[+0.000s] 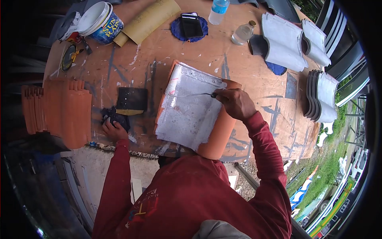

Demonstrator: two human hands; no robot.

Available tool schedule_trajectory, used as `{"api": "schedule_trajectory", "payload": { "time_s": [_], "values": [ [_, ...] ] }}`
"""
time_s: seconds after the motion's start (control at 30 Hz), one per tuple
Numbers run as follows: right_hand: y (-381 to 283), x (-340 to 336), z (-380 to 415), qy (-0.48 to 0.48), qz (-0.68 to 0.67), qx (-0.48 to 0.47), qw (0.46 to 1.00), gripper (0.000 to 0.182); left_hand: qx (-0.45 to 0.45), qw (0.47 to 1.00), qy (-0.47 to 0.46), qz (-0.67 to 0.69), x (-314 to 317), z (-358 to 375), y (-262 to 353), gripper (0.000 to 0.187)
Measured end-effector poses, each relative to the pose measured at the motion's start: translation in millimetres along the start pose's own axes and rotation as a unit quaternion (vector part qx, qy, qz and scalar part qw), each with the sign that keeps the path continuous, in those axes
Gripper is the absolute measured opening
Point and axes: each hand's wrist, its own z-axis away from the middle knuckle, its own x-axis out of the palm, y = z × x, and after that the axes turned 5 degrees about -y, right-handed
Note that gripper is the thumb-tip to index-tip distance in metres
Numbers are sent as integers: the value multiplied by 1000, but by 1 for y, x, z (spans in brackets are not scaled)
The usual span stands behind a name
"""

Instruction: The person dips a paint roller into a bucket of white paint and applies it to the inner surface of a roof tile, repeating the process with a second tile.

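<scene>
In front of me on the table lies an orange roof tile (221, 131), its flat part coated whitish grey. My right hand (238, 104) is closed over its right side, gripping a thin metal tool (193, 95) with a dark handle. The tool's slender shaft reaches left across the coated face; its tip is hard to make out. To the left, my left hand (114, 130) grips a crumpled dark cloth (118, 116) on the tabletop. Just behind the cloth sits a black pad (132, 98) with a yellowish front edge.
Stacked orange tiles (67, 113) stand at the left edge of the wooden table (191, 47). Whitish tiles (282, 42) and another stack (321, 95) line the right. At the back are a paint bucket (106, 30), a phone (191, 26), a water bottle (218, 12) and a glass bottle (243, 34).
</scene>
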Motion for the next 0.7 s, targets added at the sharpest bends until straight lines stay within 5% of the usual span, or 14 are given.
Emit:
{"api": "schedule_trajectory", "payload": {
  "time_s": [0.13,0.33,0.7],
  "values": [
    [23,-22,5,-61,11,34,997,18,-8,1000,0,-5,-2,0,2,33],
    [7,-15,-20,-4,-20,-10,1000,17,-14,1000,-2,-18,-2,2,3,31],
    [4,-29,-27,-51,-18,30,998,22,9,999,23,-23,0,0,4,31]
  ]
}}
